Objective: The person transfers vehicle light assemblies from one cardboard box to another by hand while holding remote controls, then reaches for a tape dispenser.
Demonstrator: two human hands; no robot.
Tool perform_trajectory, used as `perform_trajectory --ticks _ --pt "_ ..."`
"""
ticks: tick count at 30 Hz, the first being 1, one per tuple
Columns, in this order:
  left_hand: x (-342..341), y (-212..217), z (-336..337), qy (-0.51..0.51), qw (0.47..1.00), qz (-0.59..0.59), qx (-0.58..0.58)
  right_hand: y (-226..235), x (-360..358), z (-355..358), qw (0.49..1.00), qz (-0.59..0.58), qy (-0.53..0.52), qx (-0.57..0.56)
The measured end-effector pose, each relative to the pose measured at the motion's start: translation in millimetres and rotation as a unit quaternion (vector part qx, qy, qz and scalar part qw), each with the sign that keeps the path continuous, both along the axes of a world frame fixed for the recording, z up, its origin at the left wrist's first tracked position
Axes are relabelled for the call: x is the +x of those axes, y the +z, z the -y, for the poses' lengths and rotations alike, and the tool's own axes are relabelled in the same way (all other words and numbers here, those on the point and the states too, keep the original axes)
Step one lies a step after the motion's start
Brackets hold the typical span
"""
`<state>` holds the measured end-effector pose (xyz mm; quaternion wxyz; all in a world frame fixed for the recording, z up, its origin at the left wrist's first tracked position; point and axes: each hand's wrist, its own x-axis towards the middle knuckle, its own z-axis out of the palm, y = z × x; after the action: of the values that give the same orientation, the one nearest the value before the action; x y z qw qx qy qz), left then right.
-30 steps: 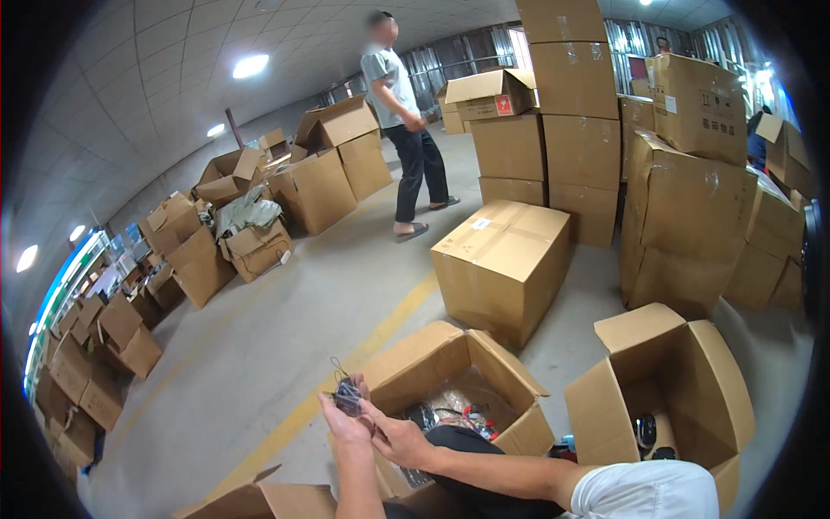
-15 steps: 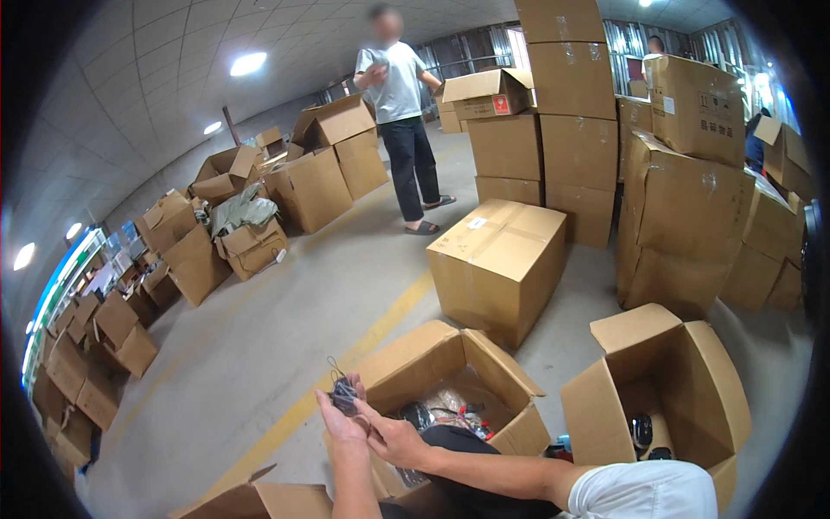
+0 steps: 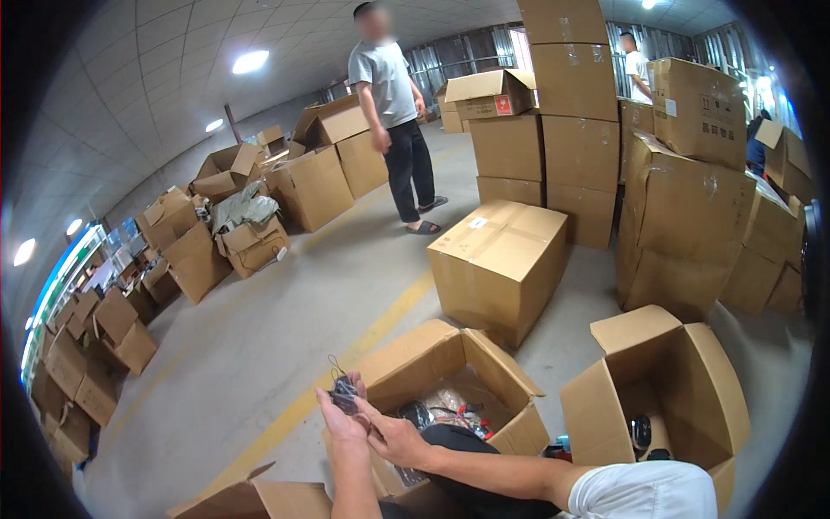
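Observation:
A small dark bundle with thin black cord loops sticking up lies in the upturned palm of my left hand. It looks wrapped in shiny clear plastic; its exact kind is too small to tell. My left fingers curl round its far side. From the right, my right hand meets the left one, its fingertips pressing the bundle's near edge. Just beyond my hands stands an open carton with dark items, clear plastic bags and red-tipped pieces inside. My right forearm crosses over its near side.
To the right is another open carton with black items. A sealed carton sits ahead, before tall carton stacks. Carton flaps rise at the lower edge. More cartons line the left. A person stands on the floor ahead.
My hands and the bundle have barely moved. The standing person has lowered a raised arm and turned slightly. Another person behind the right stacks shows more than before.

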<state>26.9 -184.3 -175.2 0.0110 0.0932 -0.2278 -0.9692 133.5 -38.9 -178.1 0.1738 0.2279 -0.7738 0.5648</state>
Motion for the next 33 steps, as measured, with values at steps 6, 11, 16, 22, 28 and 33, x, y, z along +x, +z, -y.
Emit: perform_trajectory --ticks 6,11,16,22,28,33 --pt "-2 -2 3 0.001 1.0 -0.008 -0.004 1 0 1 1.0 -0.009 -0.001 -0.005" --pt "1 1 0 0.006 1.0 0.004 -0.006 4 2 -1 1.0 0.004 -0.002 -0.002" --pt "0 0 -3 0.004 1.0 0.008 -0.007 1 -1 -2 1.0 -0.009 -0.005 -0.014" --pt "-6 -9 5 0.003 1.0 0.001 0.008 0 -1 1 1.0 -0.015 0.0 -0.014" --pt "-6 -9 0 0.009 1.0 0.006 0.009 -2 -2 -1 1.0 -0.004 -0.004 -0.01" --pt "-8 -12 4 0.006 1.0 0.001 0.012 -2 -4 1 1.0 -0.023 -0.005 -0.019"
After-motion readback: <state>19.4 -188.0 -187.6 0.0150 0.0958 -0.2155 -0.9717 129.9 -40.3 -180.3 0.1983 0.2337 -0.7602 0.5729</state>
